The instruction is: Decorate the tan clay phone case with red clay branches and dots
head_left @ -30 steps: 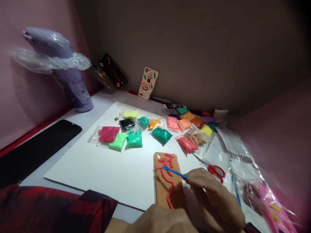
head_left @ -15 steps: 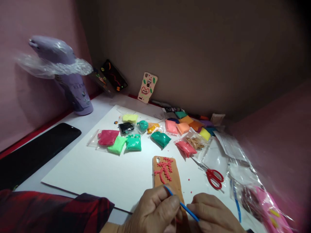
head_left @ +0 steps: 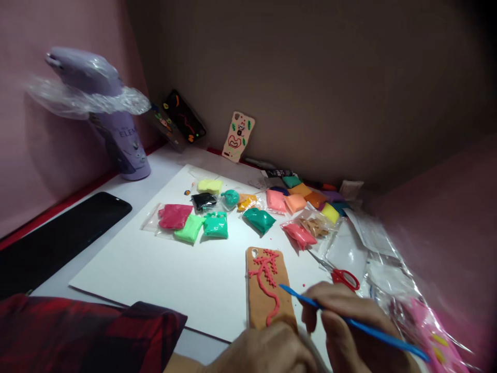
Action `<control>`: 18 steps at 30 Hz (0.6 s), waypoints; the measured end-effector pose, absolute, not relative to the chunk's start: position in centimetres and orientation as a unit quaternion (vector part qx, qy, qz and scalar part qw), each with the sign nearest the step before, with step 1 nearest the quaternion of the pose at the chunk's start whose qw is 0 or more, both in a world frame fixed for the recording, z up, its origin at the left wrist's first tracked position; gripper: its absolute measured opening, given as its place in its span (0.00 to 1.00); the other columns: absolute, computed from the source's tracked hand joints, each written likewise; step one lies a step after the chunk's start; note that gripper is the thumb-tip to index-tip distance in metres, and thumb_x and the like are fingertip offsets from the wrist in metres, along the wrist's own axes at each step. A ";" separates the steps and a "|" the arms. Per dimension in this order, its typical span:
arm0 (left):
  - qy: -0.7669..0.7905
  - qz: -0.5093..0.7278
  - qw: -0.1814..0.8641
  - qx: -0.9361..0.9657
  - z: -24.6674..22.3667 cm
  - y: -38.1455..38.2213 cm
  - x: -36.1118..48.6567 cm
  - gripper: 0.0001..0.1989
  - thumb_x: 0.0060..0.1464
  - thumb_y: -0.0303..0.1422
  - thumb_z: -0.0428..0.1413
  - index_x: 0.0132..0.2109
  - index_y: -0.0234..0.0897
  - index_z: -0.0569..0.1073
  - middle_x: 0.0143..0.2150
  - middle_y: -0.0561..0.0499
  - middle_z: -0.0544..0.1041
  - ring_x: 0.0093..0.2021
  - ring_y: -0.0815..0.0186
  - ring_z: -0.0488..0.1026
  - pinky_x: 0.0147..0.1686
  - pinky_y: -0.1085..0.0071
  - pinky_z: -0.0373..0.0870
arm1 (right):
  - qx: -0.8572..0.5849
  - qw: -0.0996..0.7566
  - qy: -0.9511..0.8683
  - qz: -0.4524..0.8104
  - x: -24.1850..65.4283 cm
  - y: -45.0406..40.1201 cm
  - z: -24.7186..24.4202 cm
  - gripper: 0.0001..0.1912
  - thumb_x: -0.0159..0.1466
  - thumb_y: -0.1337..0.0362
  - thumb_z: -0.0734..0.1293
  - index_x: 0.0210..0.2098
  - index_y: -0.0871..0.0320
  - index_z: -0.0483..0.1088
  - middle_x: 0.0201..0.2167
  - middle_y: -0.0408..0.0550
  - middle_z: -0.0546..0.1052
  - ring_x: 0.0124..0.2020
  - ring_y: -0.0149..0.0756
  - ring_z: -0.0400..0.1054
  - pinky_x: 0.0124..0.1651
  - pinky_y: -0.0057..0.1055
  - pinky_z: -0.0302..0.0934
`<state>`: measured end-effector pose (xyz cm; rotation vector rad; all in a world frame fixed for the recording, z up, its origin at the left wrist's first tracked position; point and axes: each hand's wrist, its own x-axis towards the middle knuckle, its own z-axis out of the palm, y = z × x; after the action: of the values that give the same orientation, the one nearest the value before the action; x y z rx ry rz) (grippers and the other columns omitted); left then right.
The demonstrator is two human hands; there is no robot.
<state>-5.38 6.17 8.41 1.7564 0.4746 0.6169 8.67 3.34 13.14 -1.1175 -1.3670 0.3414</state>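
OK, nearest first: left hand (head_left: 264, 352) low in the scene, over the near end of the brown phone case (head_left: 258, 305); fingers curled, grip partly hidden, can't tell if it has hold of the case or just steadies it. Right hand (head_left: 349, 316), near right: grip closed, thumb and fingers pinching a blue tool (head_left: 380, 334). Tool tip points left over the case's right side, beside the dots; contact unclear.

Case lies flat on the white board (head_left: 174, 280), near side, right of middle. Done so far: wavy red strand (head_left: 277, 303) laid, branching at the far end, with red dots (head_left: 269, 261) clustered along the branches. Near part is just strand on plain brown, end hidden by the left hand; looks partway, more dots possible, can't tell how many.

Beyond, right: red-handled scissors (head_left: 345, 278). Farther: coral packet (head_left: 298, 235), dark green packet (head_left: 259, 220). Far back: pale decorated case (head_left: 238, 137) leaning on the wall.
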 end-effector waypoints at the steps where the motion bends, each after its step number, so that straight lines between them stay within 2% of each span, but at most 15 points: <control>1: 0.143 0.299 0.509 0.794 7.6 6.1 -5.0 0.16 0.63 0.36 0.47 0.28 0.37 0.69 0.25 0.53 0.67 0.24 0.72 0.60 0.21 0.73 0.52 | -0.499 0.608 -0.594 0.169 8.5 3.7 13.0 0.07 0.62 0.71 0.66 0.38 0.55 0.73 0.31 0.46 0.76 0.27 0.31 0.72 0.27 0.26 0.68; 3: 0.049 0.360 0.358 0.860 6.3 6.1 -4.4 0.15 0.65 0.34 0.44 0.33 0.37 0.71 0.25 0.54 0.68 0.25 0.70 0.60 0.23 0.71 0.53 | -0.530 0.569 -0.595 0.204 8.3 4.6 12.6 0.07 0.62 0.70 0.66 0.37 0.54 0.73 0.31 0.44 0.76 0.28 0.29 0.71 0.29 0.24 0.68; 4: 0.060 0.408 0.291 0.863 5.9 6.1 -4.2 0.16 0.66 0.33 0.43 0.32 0.36 0.70 0.23 0.54 0.67 0.25 0.69 0.59 0.25 0.70 0.53 | -0.541 0.552 -0.597 0.214 8.2 5.0 12.3 0.06 0.62 0.70 0.65 0.37 0.54 0.72 0.30 0.43 0.76 0.28 0.29 0.71 0.29 0.23 0.68; 7: 0.109 0.419 0.201 0.878 5.3 6.5 -4.1 0.18 0.65 0.34 0.45 0.27 0.35 0.68 0.22 0.53 0.64 0.26 0.68 0.57 0.28 0.69 0.54 | -0.555 0.519 -0.600 0.248 8.4 5.8 11.6 0.04 0.63 0.68 0.65 0.35 0.55 0.71 0.27 0.42 0.74 0.28 0.28 0.70 0.28 0.22 0.67; 9: 0.121 0.394 0.225 0.883 4.9 6.7 -4.1 0.20 0.63 0.37 0.49 0.23 0.36 0.66 0.20 0.54 0.61 0.25 0.67 0.55 0.29 0.68 0.54 | -0.551 0.509 -0.605 0.266 8.4 6.0 11.4 0.04 0.64 0.68 0.64 0.34 0.56 0.71 0.27 0.43 0.74 0.28 0.28 0.70 0.28 0.22 0.67; 11: 0.130 0.385 0.273 0.872 4.4 6.6 -4.1 0.18 0.61 0.37 0.50 0.23 0.38 0.68 0.20 0.53 0.60 0.27 0.66 0.56 0.33 0.67 0.56 | -0.545 0.500 -0.616 0.271 8.3 6.1 11.3 0.04 0.64 0.68 0.64 0.34 0.57 0.71 0.28 0.43 0.75 0.28 0.29 0.71 0.29 0.23 0.68; 14: 0.158 0.387 0.335 0.845 4.1 6.2 -4.4 0.13 0.58 0.36 0.53 0.26 0.40 0.71 0.22 0.52 0.62 0.30 0.64 0.60 0.36 0.65 0.60 | -0.541 0.496 -0.625 0.265 8.1 6.2 11.3 0.04 0.64 0.68 0.64 0.35 0.57 0.71 0.28 0.44 0.76 0.28 0.30 0.72 0.29 0.24 0.69; 18: 0.195 0.392 0.487 0.756 4.9 6.1 -5.1 0.10 0.53 0.36 0.58 0.26 0.39 0.70 0.26 0.51 0.66 0.34 0.62 0.63 0.35 0.66 0.63 | -0.543 0.500 -0.621 0.263 8.0 6.4 11.2 0.04 0.63 0.69 0.64 0.35 0.57 0.72 0.28 0.44 0.76 0.28 0.30 0.72 0.29 0.23 0.69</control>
<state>-5.07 6.09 4.88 1.8386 0.4743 0.9534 7.97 6.37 11.25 -1.3143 -1.5028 0.6353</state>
